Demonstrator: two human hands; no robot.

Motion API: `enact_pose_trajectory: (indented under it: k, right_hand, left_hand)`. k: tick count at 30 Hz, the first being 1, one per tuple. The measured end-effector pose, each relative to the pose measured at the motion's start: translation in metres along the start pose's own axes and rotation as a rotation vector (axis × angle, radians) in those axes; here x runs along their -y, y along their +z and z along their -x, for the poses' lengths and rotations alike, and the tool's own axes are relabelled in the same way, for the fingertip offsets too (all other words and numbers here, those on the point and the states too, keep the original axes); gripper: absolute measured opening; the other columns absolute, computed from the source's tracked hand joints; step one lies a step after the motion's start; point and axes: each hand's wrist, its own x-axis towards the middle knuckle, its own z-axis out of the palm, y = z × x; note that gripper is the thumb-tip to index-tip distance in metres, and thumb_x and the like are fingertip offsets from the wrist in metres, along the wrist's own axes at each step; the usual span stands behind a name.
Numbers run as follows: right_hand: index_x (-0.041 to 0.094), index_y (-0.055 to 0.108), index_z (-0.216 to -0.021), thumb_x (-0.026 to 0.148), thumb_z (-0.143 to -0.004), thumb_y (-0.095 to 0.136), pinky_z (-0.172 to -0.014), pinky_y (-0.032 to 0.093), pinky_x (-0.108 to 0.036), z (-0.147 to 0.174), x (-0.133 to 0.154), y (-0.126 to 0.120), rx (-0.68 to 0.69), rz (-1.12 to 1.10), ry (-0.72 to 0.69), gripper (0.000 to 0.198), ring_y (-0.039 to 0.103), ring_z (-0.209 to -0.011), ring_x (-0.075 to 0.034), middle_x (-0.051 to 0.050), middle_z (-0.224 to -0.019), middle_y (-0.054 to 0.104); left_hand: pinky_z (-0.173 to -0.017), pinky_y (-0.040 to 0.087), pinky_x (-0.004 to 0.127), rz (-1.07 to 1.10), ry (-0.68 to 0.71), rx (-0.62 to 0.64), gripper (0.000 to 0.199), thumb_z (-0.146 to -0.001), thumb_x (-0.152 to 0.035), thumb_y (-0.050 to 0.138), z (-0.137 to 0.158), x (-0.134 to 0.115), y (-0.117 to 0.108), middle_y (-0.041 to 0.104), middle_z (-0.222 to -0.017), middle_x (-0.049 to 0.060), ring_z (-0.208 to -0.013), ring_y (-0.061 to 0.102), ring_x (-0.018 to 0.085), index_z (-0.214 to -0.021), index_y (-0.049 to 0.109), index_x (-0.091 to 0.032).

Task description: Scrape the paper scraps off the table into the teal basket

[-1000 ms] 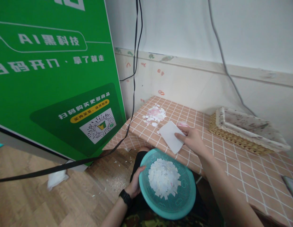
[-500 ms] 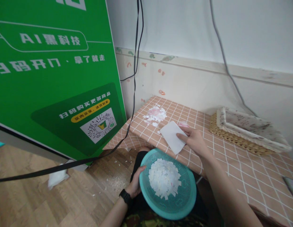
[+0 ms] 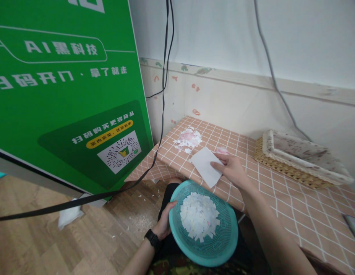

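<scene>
My left hand grips the left rim of a teal plastic colander, which rests over my lap below the table edge. A heap of white paper scraps lies in the colander. Between the thumb and fingers of my right hand is a white sheet of paper, held flat and low at the table's near edge. Beyond the sheet, a pile of white and pink paper scraps lies on the checkered tablecloth. A small pink patch shows just behind my right fingers.
A lined wicker basket stands on the table's right side against the wall. A dark flat device lies at the right edge. The green cabinet fills the left, with a black strap hanging across it. Scraps litter the wooden floor.
My right hand has shifted slightly left with the white sheet, whose left corner has moved toward the scrap pile. My left hand and the colander have stayed in place.
</scene>
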Motion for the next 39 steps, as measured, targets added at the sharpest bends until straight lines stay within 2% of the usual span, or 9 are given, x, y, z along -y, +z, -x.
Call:
enact_pose_trajectory:
  k: [9, 14, 19, 26, 31, 39]
  right_hand:
    - [0.016, 0.066, -0.106, 0.021, -0.075, 0.053, -0.062, 0.049, -0.028, -0.005, 0.012, 0.006, 0.03, 0.102, -0.071, 0.034, 0.063, -0.075, -0.019, -0.004, -0.092, 0.069]
    - [0.018, 0.064, -0.109, 0.021, -0.075, 0.053, -0.06, 0.048, -0.027, -0.01, 0.016, 0.012, 0.052, 0.145, -0.078, 0.036, 0.063, -0.074, -0.019, -0.004, -0.094, 0.07]
    - [0.019, 0.067, -0.102, 0.018, -0.074, 0.052, -0.062, 0.045, -0.027, -0.015, 0.02, 0.015, 0.064, 0.312, -0.125, 0.032, 0.062, -0.07, -0.018, -0.002, -0.087, 0.071]
    - [0.024, 0.063, -0.114, 0.017, -0.075, 0.05, -0.067, 0.046, -0.028, -0.019, 0.027, -0.008, 0.125, 0.472, -0.227, 0.041, 0.063, -0.076, -0.019, -0.002, -0.096, 0.07]
    - [0.027, 0.063, -0.114, 0.017, -0.076, 0.05, -0.065, 0.046, -0.027, -0.017, 0.034, -0.029, 0.209, 0.613, -0.259, 0.042, 0.064, -0.077, -0.019, -0.001, -0.093, 0.071]
    - [0.031, 0.069, -0.104, 0.021, -0.079, 0.052, -0.053, 0.04, -0.025, 0.007, 0.019, -0.038, 0.131, 0.913, -0.323, 0.031, 0.061, -0.058, -0.016, -0.003, -0.074, 0.071]
  left_hand:
    - [-0.066, 0.044, 0.029, -0.003, 0.021, -0.019, 0.029, -0.078, -0.037, 0.058, -0.001, 0.001, -0.001, 0.07, -0.069, 0.006, -0.061, 0.06, 0.017, -0.081, 0.067, -0.011]
    - [-0.064, 0.044, 0.028, 0.001, 0.008, -0.025, 0.028, -0.077, -0.038, 0.058, -0.002, 0.001, -0.001, 0.068, -0.065, 0.005, -0.058, 0.059, 0.016, -0.075, 0.067, -0.011]
    - [-0.069, 0.043, 0.03, 0.003, 0.018, -0.016, 0.03, -0.077, -0.039, 0.059, -0.003, 0.001, -0.002, 0.07, -0.07, 0.007, -0.064, 0.06, 0.018, -0.081, 0.067, -0.01]
    - [-0.069, 0.043, 0.03, -0.011, 0.008, 0.013, 0.032, -0.079, -0.04, 0.055, 0.0, 0.0, -0.001, 0.07, -0.072, 0.007, -0.064, 0.06, 0.019, -0.083, 0.067, -0.011]
    - [-0.07, 0.043, 0.031, -0.02, 0.017, -0.019, 0.033, -0.076, -0.041, 0.058, 0.0, 0.0, -0.001, 0.07, -0.073, 0.008, -0.064, 0.061, 0.019, -0.082, 0.067, -0.01]
    - [-0.07, 0.043, 0.032, 0.01, 0.027, -0.01, 0.029, -0.075, -0.039, 0.059, -0.002, 0.002, -0.003, 0.07, -0.069, 0.006, -0.062, 0.06, 0.018, -0.08, 0.068, -0.011]
